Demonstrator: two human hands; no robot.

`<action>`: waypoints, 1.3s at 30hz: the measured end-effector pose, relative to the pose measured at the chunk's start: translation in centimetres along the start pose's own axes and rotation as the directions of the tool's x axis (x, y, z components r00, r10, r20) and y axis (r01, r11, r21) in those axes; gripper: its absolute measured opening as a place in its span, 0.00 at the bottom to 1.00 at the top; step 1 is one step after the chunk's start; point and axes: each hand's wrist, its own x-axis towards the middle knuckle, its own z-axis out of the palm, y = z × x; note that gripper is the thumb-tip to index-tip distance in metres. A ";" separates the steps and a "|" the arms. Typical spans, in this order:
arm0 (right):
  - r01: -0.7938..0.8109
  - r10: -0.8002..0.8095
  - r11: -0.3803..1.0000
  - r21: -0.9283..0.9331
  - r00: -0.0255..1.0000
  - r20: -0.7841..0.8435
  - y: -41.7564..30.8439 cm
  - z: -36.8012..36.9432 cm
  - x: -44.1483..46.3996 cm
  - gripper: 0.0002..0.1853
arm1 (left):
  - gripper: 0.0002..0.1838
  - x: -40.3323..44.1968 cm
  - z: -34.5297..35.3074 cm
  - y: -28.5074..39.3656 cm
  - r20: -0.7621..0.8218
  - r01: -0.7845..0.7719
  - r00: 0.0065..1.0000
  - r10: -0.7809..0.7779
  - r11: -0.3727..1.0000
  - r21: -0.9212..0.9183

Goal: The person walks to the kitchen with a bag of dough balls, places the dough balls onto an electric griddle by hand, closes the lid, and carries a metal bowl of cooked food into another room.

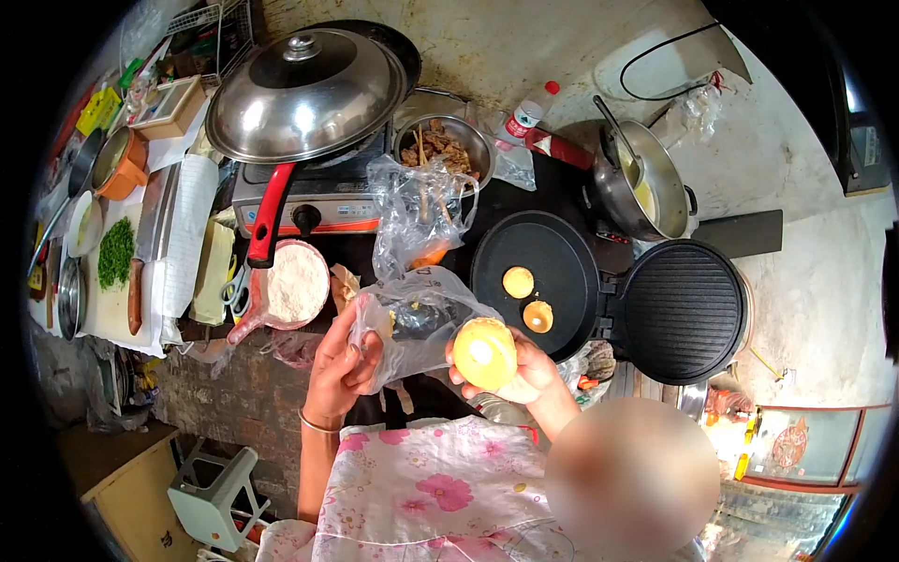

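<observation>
My left hand [339,367] is closed on the edge of a clear plastic bag [417,292] and holds its mouth spread. In my right hand [532,373] is a round, golden-yellow bun [485,353], gripped from the side beside the bag's opening. Something dark and a few yellow bits show through the bag's film. Beyond my right hand, an open electric griddle pan [492,272] holds two small round cakes [518,282], one of them with a pale centre. Its ridged lid [684,312] lies folded back to the right.
A lidded wok [304,94] with a red handle sits on a gas stove [314,199]. Around the counter are a flour bowl [298,284], a bowl of browned food [445,148], a pot with a ladle [663,183], and a knife [137,295] beside chopped greens [117,251].
</observation>
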 end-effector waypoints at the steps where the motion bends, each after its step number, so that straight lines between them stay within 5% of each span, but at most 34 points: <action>1: 0.001 -0.001 1.000 -0.001 1.000 0.008 0.0 0.1 0.0 0.33 | 0.36 0.0 0.0 0.0 0.001 0.000 1.000 0.000 1.000 -0.003; 14: 0.006 -0.001 0.996 -0.091 0.999 0.055 -0.2 1.2 0.1 0.29 | 0.36 0.1 -0.2 -0.2 0.015 -0.004 1.000 0.004 1.000 0.008; 16: 0.015 -0.045 0.954 -0.299 0.995 -0.091 -0.2 1.9 0.1 0.26 | 0.37 0.0 -0.2 -0.2 0.003 -0.005 1.000 0.005 1.000 0.017; 17: -0.035 -0.084 0.859 -0.511 0.974 -0.208 0.0 1.6 0.6 0.21 | 0.37 -0.1 -0.2 -0.2 0.002 -0.003 1.000 0.003 1.000 0.017; 18: -0.158 -0.202 0.604 -0.781 0.918 -0.342 0.4 0.1 1.1 0.20 | 0.37 -0.2 -0.3 -0.3 -0.009 0.004 1.000 -0.004 1.000 0.002; 20: -0.290 -0.351 0.097 -0.952 0.885 -0.305 1.3 -3.2 2.4 0.20 | 0.37 -0.3 -0.3 -0.3 -0.011 0.022 1.000 -0.022 1.000 -0.010; 22: -0.425 -0.492 -0.392 -0.816 0.846 -0.204 1.7 -4.4 4.2 0.19 | 0.40 -0.4 -0.3 -0.3 -0.014 0.044 0.999 -0.043 0.998 0.036; 24: -0.463 -0.538 -0.469 -0.753 0.825 -0.172 2.6 -7.1 5.6 0.19 | 0.40 -0.5 -0.4 -0.4 0.012 0.051 0.999 -0.051 0.998 0.035; 26: -0.478 -0.496 -0.699 -0.532 0.860 -0.120 3.0 -8.7 6.7 0.16 | 0.40 -0.6 -0.4 -0.4 0.042 0.061 0.997 -0.062 0.998 0.031; 27: -0.554 -0.480 -0.636 -0.538 0.829 -0.287 3.0 -8.7 7.5 0.13 | 0.39 -0.6 -0.5 -0.4 0.041 0.049 0.998 -0.049 0.999 0.012; 28: -0.563 -0.490 -0.631 -0.533 0.823 -0.289 3.2 -9.5 8.0 0.13 | 0.38 -0.6 -0.5 -0.5 0.042 0.038 0.998 -0.038 0.999 -0.009; 32: -0.520 -0.514 -0.732 -0.440 0.845 -0.143 3.8 -10.8 7.9 0.13 | 0.39 -0.8 -0.3 -0.6 -0.011 0.022 1.000 -0.022 0.998 0.053; 34: -0.369 -0.498 -0.714 -0.595 0.865 0.063 3.9 -8.3 6.6 0.16 | 0.40 -0.8 -0.2 -0.6 -0.010 0.011 1.000 -0.011 0.998 0.057; 35: -0.429 -0.493 -0.583 -0.690 0.862 -0.118 3.8 -6.4 6.0 0.21 | 0.40 -0.8 -0.2 -0.6 -0.018 -0.002 1.000 0.004 0.998 0.061; 36: -0.433 -0.498 -0.582 -0.688 0.859 -0.119 3.4 -5.0 5.3 0.21 | 0.40 -0.8 -0.1 -0.6 -0.013 0.000 1.000 0.001 0.998 0.059; 39: -0.176 -0.344 0.162 -0.971 0.912 -0.223 1.8 -1.7 2.1 0.24 | 0.40 -0.6 -0.4 -0.7 -0.021 -0.028 0.999 0.029 0.997 0.072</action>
